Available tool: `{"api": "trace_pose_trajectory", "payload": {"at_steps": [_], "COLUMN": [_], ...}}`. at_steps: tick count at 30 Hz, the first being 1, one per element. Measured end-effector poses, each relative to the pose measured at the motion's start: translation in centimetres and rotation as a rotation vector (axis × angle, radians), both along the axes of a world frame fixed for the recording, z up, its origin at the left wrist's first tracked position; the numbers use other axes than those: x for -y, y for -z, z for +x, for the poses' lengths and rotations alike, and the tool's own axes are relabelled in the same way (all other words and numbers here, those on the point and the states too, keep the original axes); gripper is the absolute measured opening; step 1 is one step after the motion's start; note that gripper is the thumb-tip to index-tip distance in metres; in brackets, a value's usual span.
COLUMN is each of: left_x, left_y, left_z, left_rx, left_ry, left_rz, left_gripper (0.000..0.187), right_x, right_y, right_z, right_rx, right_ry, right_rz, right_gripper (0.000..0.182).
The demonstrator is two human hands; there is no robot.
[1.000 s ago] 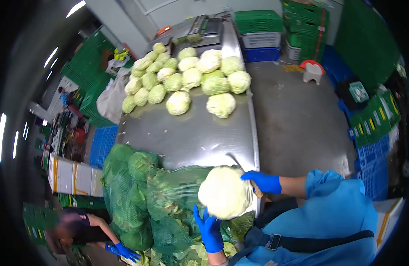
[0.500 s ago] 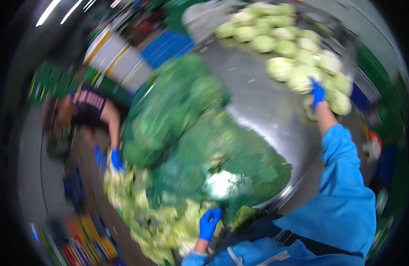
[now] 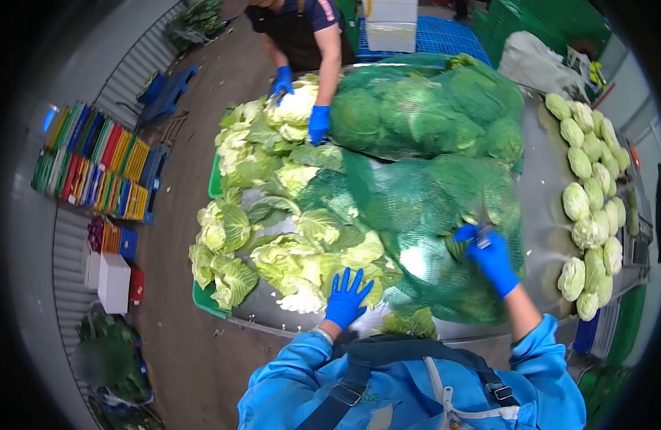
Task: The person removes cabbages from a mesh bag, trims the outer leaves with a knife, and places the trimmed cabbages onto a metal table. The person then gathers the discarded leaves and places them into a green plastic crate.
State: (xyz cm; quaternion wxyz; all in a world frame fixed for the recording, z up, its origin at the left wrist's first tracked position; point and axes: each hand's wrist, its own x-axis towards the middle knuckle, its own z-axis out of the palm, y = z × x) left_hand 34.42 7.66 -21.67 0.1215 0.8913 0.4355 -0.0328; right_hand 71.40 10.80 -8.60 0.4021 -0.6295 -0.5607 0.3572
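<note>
My left hand (image 3: 346, 299), in a blue glove, is open with its fingers spread at the near edge of a heap of loose cabbage leaves (image 3: 284, 261). Over the near green mesh bag of cabbages (image 3: 424, 208), my right hand (image 3: 490, 259), also gloved in blue, is closed around a small knife (image 3: 483, 228), its blurred blade pointing away from me. A second full mesh bag (image 3: 416, 111) lies behind. Trimmed pale cabbages (image 3: 592, 193) stand in rows along the right side of the metal table (image 3: 542, 168).
Across the table a co-worker (image 3: 302, 36) in blue gloves handles a pale cabbage (image 3: 295, 107). Green crates (image 3: 210, 301) sit under the leaves at the left edge. Stacked coloured crates (image 3: 94, 161) stand on the floor at left, and a blue pallet (image 3: 452, 36) lies behind the table.
My view has turned to the left. My right hand has moved from the trimmed cabbages to above the near mesh bag, with the knife now visible. My left hand's fingers have spread.
</note>
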Motion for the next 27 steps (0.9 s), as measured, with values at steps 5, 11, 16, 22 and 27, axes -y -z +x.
{"api": "trace_pose_trajectory", "payload": {"at_steps": [5, 11, 16, 22, 27], "left_x": [-1.3, -5.1, -10.2, -14.5, -17.4], "left_y": [3.0, 4.1, 2.4, 4.6, 3.0], "left_z": [-7.0, -19.9, -31.0, -40.8, -36.7], "left_rx": [-0.004, 0.019, -0.047, 0.031, 0.514], "left_ry": [-0.155, -0.206, -0.235, -0.458, -0.513], "left_rz": [0.046, 0.135, 0.185, 0.258, 0.476], "left_gripper": [0.069, 0.067, 0.067, 0.058, 0.044], "right_x": [1.5, 3.6, 3.7, 4.5, 3.8], "right_y": [6.0, 8.8, 8.4, 8.4, 8.7], "right_z": [-17.5, -28.3, -32.9, -30.1, -20.3], "right_rx": [-0.009, 0.084, 0.162, 0.410, 0.432], "right_ry": [-0.431, -0.464, -0.379, -0.036, 0.526], "right_rz": [-0.162, -0.204, -0.272, -0.164, -0.205], "right_gripper": [0.051, 0.049, 0.049, 0.041, 0.039]}}
